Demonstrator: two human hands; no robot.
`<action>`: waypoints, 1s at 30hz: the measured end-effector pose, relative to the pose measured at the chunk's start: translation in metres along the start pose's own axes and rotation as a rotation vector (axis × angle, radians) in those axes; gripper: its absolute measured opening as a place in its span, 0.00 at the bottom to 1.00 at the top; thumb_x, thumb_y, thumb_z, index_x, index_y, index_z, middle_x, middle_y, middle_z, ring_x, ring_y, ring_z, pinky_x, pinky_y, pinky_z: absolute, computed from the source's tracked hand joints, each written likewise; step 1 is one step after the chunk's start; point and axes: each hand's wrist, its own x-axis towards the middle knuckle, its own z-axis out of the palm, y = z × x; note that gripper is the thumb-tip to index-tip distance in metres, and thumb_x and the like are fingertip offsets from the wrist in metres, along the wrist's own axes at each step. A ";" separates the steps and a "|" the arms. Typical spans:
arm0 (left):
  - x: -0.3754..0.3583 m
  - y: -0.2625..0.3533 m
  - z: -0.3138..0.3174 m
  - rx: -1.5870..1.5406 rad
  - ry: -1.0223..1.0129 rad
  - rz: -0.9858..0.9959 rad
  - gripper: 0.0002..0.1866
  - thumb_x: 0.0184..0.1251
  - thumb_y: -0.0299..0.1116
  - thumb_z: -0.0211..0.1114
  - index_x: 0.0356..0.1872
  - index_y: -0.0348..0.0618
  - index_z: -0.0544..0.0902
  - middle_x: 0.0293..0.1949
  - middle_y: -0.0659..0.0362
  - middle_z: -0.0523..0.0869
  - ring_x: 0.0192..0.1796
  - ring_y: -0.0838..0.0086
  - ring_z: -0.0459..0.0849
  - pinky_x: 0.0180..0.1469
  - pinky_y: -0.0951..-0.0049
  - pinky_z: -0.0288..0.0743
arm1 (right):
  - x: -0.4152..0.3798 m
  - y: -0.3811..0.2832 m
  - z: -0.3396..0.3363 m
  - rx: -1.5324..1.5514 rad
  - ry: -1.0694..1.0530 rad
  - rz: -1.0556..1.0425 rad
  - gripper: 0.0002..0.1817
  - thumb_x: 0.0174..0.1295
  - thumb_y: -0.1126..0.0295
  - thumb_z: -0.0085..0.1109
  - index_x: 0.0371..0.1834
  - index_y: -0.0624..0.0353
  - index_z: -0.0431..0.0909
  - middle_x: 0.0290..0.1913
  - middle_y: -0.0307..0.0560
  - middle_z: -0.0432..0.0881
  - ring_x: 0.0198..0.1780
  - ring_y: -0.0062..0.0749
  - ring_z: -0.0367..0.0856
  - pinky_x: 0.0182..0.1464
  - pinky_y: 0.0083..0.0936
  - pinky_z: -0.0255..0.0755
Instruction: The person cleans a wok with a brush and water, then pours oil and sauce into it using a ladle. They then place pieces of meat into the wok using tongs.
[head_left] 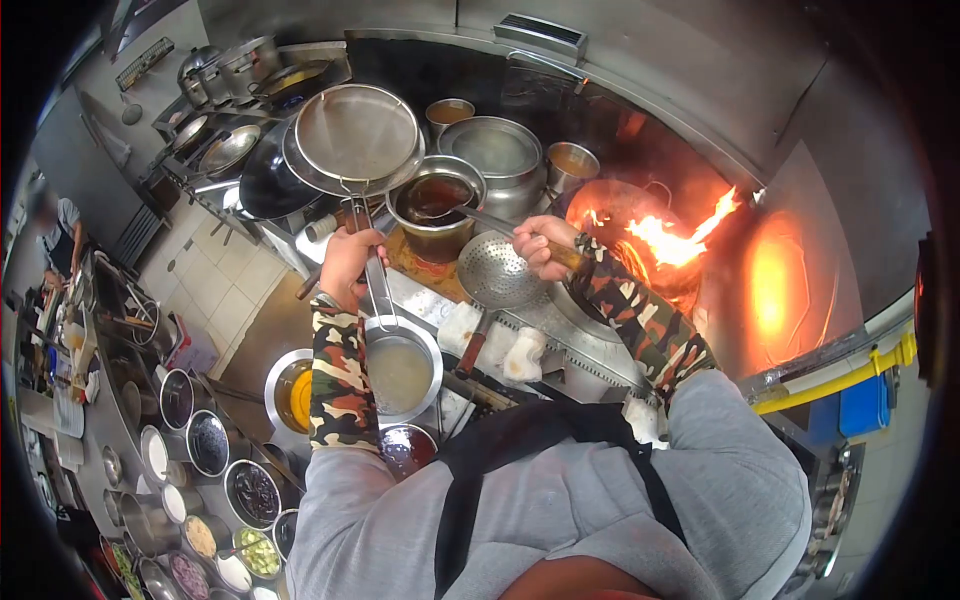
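My left hand (350,262) is closed round the handles of a round mesh strainer (357,132), which is raised over a wider round pan or sieve. In my right hand (546,247) is the wooden handle of a ladle (482,216), whose bowl end reaches into a metal pot of dark reddish-brown liquid (437,238). A perforated skimmer (494,270) lies between my hands, its wooden handle toward me. To the right of my right hand, tall flames (680,240) rise at a wok.
Bowls of cloudy liquid (399,372) and yellow liquid (291,392) stand near my left forearm. Many ingredient containers (252,492) fill the lower left. A lidded pot (492,155) stands at the back. Another person (58,235) is at the far left. A folded white cloth (524,354) lies in front of me.
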 end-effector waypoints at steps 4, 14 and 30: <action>0.005 -0.001 0.006 -0.022 -0.020 0.001 0.05 0.53 0.21 0.59 0.30 0.35 0.72 0.19 0.57 0.76 0.18 0.74 0.77 0.20 0.74 0.73 | -0.019 0.008 0.005 0.058 0.023 -0.045 0.08 0.63 0.72 0.43 0.25 0.57 0.65 0.17 0.30 0.67 0.13 0.10 0.63 0.13 0.11 0.62; 0.005 0.001 0.023 -0.040 -0.046 -0.028 0.06 0.55 0.22 0.59 0.33 0.37 0.71 0.20 0.58 0.76 0.19 0.74 0.76 0.21 0.77 0.74 | -0.065 0.024 -0.005 0.141 -0.104 -0.063 0.07 0.64 0.71 0.43 0.27 0.59 0.65 0.20 0.31 0.67 0.13 0.10 0.63 0.13 0.11 0.60; 0.042 -0.097 0.028 -0.129 -0.212 -0.328 0.05 0.59 0.25 0.57 0.34 0.35 0.75 0.22 0.59 0.77 0.22 0.76 0.76 0.25 0.77 0.74 | -0.176 0.085 -0.060 0.219 -0.067 -0.271 0.11 0.65 0.71 0.44 0.48 0.63 0.69 0.25 0.32 0.68 0.15 0.12 0.63 0.12 0.14 0.59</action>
